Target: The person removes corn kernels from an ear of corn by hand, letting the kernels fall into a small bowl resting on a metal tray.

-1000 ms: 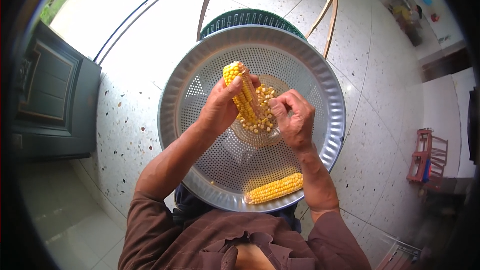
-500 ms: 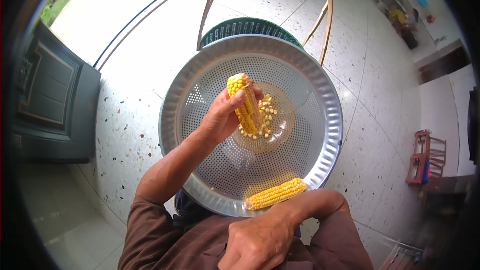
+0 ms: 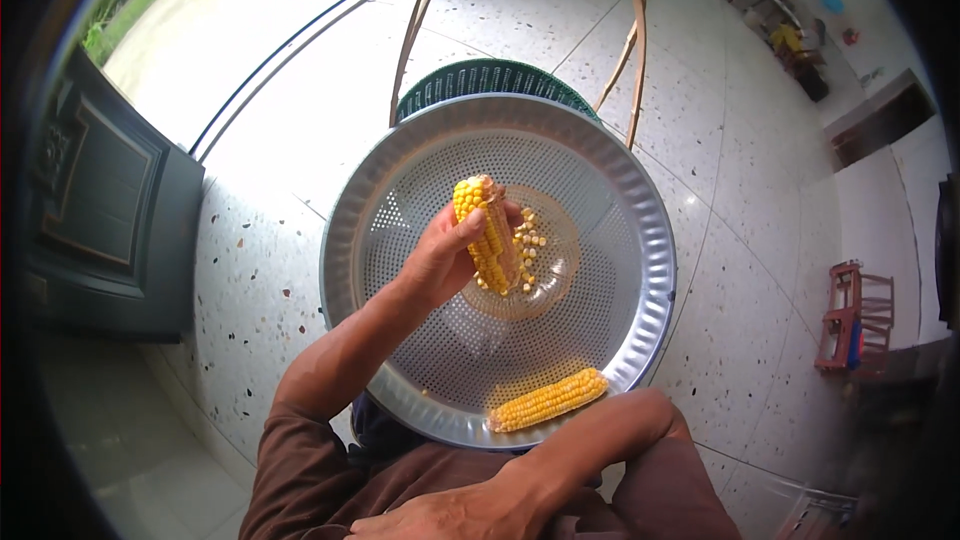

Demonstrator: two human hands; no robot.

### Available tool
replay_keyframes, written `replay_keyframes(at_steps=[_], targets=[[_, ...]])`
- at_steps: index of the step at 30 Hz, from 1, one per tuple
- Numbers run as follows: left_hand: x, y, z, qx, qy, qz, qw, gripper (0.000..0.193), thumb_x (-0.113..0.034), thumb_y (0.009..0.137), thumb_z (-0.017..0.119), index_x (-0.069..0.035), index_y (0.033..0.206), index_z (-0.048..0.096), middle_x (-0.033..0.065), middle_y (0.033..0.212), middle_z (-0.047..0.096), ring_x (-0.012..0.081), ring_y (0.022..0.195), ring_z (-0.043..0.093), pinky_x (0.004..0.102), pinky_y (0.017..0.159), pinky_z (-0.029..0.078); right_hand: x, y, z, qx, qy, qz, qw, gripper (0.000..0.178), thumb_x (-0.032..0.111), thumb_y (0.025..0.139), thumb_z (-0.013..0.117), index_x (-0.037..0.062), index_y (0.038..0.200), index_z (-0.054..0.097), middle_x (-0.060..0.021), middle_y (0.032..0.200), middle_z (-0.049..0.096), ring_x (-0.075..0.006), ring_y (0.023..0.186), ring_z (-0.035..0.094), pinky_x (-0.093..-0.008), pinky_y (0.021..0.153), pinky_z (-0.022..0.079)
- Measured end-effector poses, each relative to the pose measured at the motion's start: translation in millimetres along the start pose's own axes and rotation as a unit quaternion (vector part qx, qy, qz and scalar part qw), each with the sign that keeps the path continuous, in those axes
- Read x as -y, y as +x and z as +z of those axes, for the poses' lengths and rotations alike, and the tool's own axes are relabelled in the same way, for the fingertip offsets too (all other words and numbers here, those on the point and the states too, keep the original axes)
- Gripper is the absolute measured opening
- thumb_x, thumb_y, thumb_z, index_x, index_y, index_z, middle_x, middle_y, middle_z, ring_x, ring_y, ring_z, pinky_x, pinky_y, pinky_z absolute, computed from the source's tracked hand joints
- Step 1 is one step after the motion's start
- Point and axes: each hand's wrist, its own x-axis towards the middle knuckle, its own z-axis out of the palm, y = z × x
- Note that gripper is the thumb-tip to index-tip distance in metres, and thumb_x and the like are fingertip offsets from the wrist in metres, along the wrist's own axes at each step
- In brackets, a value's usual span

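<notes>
My left hand (image 3: 447,245) is closed round a corn cob (image 3: 487,230), held upright above the middle of a metal colander basin (image 3: 345,230). Yellow kernels cover the cob's left side, while its right side is stripped bare. Loose kernels (image 3: 530,240) lie on the basin's perforated bottom, just right of the cob. A second, full ear of corn (image 3: 548,401) rests inside the near rim. Against my brown shirt, at the lower edge, is my right hand (image 3: 455,515); the picture's edge cuts off its fingers.
Behind the basin stands a green basket (image 3: 500,80) with a tall wooden handle (image 3: 637,50). A dark door (image 3: 120,190) is at the left, beside a bright doorway. Red-brown chairs (image 3: 855,315) stand at the right on the speckled tile floor (image 3: 250,270).
My right hand has shifted left and down against my shirt, toward the lower edge. The left hand still grips the cob. The whole view has tilted slightly.
</notes>
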Motion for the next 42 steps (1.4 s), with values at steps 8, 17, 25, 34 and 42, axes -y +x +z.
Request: replay_keyframes(at_steps=[8,17,25,34,42], targets=[[-3,0,5,0.004,-0.003,-0.002,1.0,0.074,-0.047,0.09,0.079,-0.008,0.143,0.044,0.0109,0.128,0.06,0.0257,0.126,0.058,0.0447,0.115,0.044,-10,-9,5,0.01,-0.02,-0.093,0.995,0.035,0.028,0.093,0.062,0.0012,0.116,0.06,-0.0183,0.112,0.058,-0.0375,0.106,0.059,-0.0448,0.097,0.049],[-3,-1,2,0.01,-0.003,-0.003,1.0,0.07,-0.045,0.092,0.077,-0.009,0.142,0.045,0.0106,0.129,0.06,0.0251,0.126,0.058,0.0458,0.115,0.045,-13,1,-11,0.077,0.103,0.019,0.991,0.037,0.033,0.092,0.067,0.0005,0.109,0.061,-0.0192,0.097,0.058,-0.0346,0.093,0.062,-0.0459,0.084,0.05],[2,4,0,-0.024,-0.042,0.017,0.999,0.068,-0.042,0.095,0.075,-0.008,0.144,0.042,0.0122,0.122,0.063,0.0272,0.121,0.063,0.0461,0.11,0.05,12,-67,-78,-0.044,-0.085,0.062,0.994,0.022,0.019,0.097,0.069,0.0024,0.084,0.062,-0.0102,0.081,0.064,-0.0248,0.069,0.067,-0.0355,0.055,0.05],[4,4,-7,-0.017,-0.084,0.037,0.996,0.053,-0.039,0.102,0.065,-0.006,0.14,0.048,0.013,0.12,0.063,0.0265,0.118,0.065,0.0437,0.104,0.054,-53,-133,-140,-0.606,-0.322,0.172,0.707,0.015,0.014,0.104,0.063,-0.0013,0.102,0.062,-0.0033,0.085,0.066,-0.0085,0.077,0.061,-0.0263,0.068,0.053],[4,6,2,-0.054,-0.06,0.061,0.995,0.053,-0.044,0.104,0.06,-0.006,0.139,0.047,0.0145,0.125,0.061,0.0291,0.121,0.062,0.0454,0.107,0.051,-71,-158,-144,-0.575,-0.191,0.245,0.757,0.035,0.03,0.108,0.06,-0.003,0.12,0.057,-0.0071,0.11,0.064,-0.0116,0.1,0.061,-0.0271,0.088,0.052]])
